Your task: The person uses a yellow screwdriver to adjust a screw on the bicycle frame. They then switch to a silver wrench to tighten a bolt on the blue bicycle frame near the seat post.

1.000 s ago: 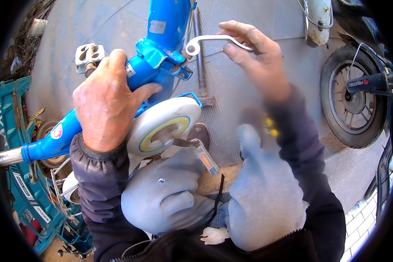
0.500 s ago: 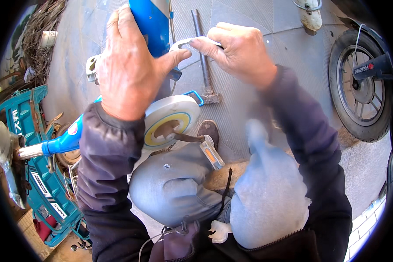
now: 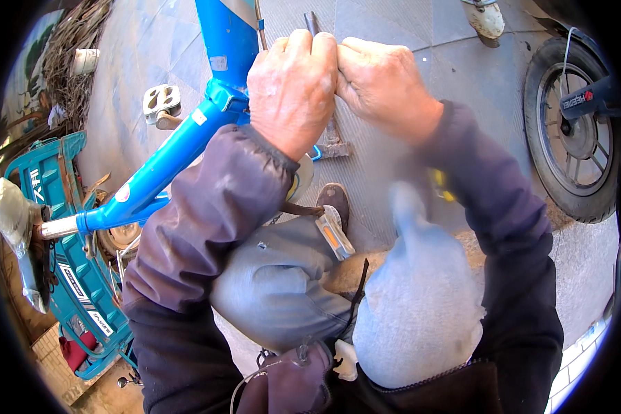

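My left hand [image 3: 290,93] and my right hand [image 3: 386,90] meet, both closed, beside the upper tube and joint of a blue bicycle frame [image 3: 152,176]. Whatever they grip is hidden by the fingers; the silver curved lever seen earlier is not visible. A metal pedal [image 3: 159,103] juts out on the frame's far side, and another pedal with an orange reflector [image 3: 332,238] is above my left knee. A white wheel with a yellow ring is mostly covered by my left arm. A long-handled hammer [image 3: 334,148] lies on the paving behind my hands.
A teal cart body [image 3: 45,179] and a pile of dry sticks [image 3: 83,55] are at the left. A black-tyred vehicle wheel [image 3: 552,186] stands at the right, a worn white part [image 3: 483,21] at the top. My shoe [image 3: 334,200] rests on the paving.
My left hand moved off the blue tube to the right, closing against my right hand. My right hand, earlier holding a silver curved lever, moved slightly left and closed tighter, hiding it.
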The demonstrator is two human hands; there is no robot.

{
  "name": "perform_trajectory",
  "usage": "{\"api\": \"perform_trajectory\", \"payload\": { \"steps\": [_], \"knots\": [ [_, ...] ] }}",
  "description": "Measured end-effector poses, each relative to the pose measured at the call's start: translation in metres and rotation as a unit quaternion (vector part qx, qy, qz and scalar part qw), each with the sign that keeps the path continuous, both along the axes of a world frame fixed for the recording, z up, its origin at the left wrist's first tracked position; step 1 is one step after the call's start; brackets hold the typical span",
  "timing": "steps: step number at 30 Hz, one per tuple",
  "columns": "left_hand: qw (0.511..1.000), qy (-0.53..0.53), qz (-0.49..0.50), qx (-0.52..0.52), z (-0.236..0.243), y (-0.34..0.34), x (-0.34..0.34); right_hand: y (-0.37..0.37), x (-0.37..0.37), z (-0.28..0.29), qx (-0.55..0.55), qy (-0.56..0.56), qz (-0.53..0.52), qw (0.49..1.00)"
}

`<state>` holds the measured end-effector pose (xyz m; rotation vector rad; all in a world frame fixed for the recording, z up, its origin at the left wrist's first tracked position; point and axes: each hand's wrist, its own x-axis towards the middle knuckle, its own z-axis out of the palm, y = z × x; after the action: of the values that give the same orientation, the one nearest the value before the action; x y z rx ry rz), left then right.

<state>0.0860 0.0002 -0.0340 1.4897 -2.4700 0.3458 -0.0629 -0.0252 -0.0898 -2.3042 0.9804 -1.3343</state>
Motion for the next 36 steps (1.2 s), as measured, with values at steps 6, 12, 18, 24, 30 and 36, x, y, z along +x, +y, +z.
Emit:
{"api": "perform_trajectory", "payload": {
  "steps": [6, 12, 18, 24, 30, 36],
  "knots": [
    [1.000, -0.020, 0.005, 0.022, -0.001, -0.009, 0.004, 0.006, -0.005, 0.007, 0.007, 0.101, -0.022, 0.995],
    [0.997, -0.042, 0.006, 0.058, 0.005, -0.014, 0.005, 0.006, -0.004, 0.023, 0.052, 0.183, -0.038, 0.981],
    [0.985, 0.036, -0.009, 0.166, 0.012, -0.022, 0.013, -0.001, -0.017, 0.044, 0.013, 0.273, 0.062, 0.960],
    [0.979, 0.078, -0.015, 0.189, 0.031, -0.016, 0.017, -0.014, -0.020, 0.038, 0.159, 0.124, 0.091, 0.975],
    [0.907, 0.416, 0.049, 0.040, 0.089, 0.014, 0.076, -0.001, -0.028, 0.011, 0.285, -0.185, 0.178, 0.923],
    [0.895, 0.307, 0.260, 0.192, 0.062, 0.010, 0.090, -0.013, -0.001, -0.006, 0.195, -0.276, 0.307, 0.890]
  ]
}}
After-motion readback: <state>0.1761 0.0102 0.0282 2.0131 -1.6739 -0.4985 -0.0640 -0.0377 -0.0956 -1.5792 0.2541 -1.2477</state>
